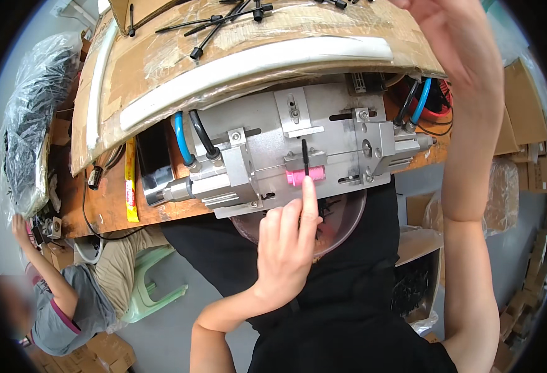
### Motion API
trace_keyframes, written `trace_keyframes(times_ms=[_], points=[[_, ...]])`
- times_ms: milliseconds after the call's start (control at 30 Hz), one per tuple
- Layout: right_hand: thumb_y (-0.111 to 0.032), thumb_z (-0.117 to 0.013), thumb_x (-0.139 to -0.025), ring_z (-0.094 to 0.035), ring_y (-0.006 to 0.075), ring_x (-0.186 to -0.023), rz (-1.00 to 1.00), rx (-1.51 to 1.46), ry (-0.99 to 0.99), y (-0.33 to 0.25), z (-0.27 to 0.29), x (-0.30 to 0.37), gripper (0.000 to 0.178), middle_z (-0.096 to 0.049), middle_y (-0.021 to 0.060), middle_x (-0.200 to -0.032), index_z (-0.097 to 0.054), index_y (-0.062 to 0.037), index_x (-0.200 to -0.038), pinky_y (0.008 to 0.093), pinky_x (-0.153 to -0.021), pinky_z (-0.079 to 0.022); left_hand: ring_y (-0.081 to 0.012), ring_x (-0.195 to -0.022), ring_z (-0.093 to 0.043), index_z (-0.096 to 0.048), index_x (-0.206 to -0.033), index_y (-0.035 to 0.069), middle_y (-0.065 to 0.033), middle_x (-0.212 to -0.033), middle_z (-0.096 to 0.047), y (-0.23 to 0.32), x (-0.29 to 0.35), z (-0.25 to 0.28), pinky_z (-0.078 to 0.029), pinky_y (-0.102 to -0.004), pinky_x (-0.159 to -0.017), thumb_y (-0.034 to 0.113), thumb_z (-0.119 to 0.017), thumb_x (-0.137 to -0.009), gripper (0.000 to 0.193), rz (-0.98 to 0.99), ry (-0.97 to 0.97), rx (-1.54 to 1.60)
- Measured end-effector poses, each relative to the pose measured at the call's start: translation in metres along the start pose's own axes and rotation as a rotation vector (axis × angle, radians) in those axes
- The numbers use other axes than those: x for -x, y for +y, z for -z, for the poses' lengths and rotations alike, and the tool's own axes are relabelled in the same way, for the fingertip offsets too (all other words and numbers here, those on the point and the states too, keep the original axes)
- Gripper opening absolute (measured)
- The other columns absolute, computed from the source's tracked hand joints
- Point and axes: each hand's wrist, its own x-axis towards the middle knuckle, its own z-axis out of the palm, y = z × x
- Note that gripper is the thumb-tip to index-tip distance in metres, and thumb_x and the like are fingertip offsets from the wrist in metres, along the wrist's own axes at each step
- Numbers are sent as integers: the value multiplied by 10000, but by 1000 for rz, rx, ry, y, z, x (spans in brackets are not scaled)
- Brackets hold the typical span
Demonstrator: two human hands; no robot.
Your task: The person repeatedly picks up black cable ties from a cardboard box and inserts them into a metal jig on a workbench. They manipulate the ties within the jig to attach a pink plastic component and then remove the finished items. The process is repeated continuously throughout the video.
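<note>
My left hand (288, 247) is in front of a metal clamping fixture (264, 149), index finger stretched out and the other fingers bent. That fingertip rests at the front edge of a pink block (306, 176), close to the lower end of a thin black rod (305, 155). The rod stands over a small metal block at the middle of the fixture plate. My right hand (444, 31) reaches far forward over the cardboard at the upper right. Its fingers run out of the picture, so their hold is hidden.
Black rods with thick heads (208, 37) lie on the cardboard cover (143, 68) behind the fixture. A bowl (348, 227) sits below its front edge. Blue and black hoses (180, 137) join the fixture. At left, another person (78, 292) is beside a plastic-wrapped bundle (40, 118).
</note>
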Motion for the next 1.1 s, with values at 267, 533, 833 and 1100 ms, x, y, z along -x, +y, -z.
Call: trace_keyframes(times_ms=[267, 533, 833, 1100], points=[[-163, -632, -915, -620, 170, -757, 135, -46, 101, -9, 28, 50, 228, -676, 137, -902, -628, -10, -1084, 286, -684, -497, -207, -776, -487, -449, -1355, -77, -79, -907, -507, 9, -3, -16, -428, -307, -692, -11, -605, -747, 631, 54, -111, -160], [-52, -584, -930, -627, 228, -841, 279, 243, -55, 8, -7, 126, 266, -643, 209, -1046, -541, 8, -1185, 275, -737, -512, -217, -820, -496, -399, -1387, -81, -89, -930, -496, 6, 0, -15, -455, -319, -766, -12, -595, -736, 684, 81, -163, -166], [69, -728, -716, -546, 200, -593, 153, 712, -124, 60, -68, 213, 597, -583, 98, -737, -526, 96, -1277, 325, -560, -470, -283, -912, -494, -435, -1390, -31, -125, -1058, -537, 12, -1, 26, -440, -380, -792, -100, -723, -658, 790, 231, -122, 126], [29, -700, -763, -531, 195, -605, 77, 745, -232, 71, -81, 211, 608, -524, 76, -675, -478, 98, -1325, 327, -574, -462, -253, -876, -485, -438, -1386, -44, -113, -1034, -530, 6, 9, 32, -425, -353, -773, -96, -728, -671, 774, 236, -114, 111]])
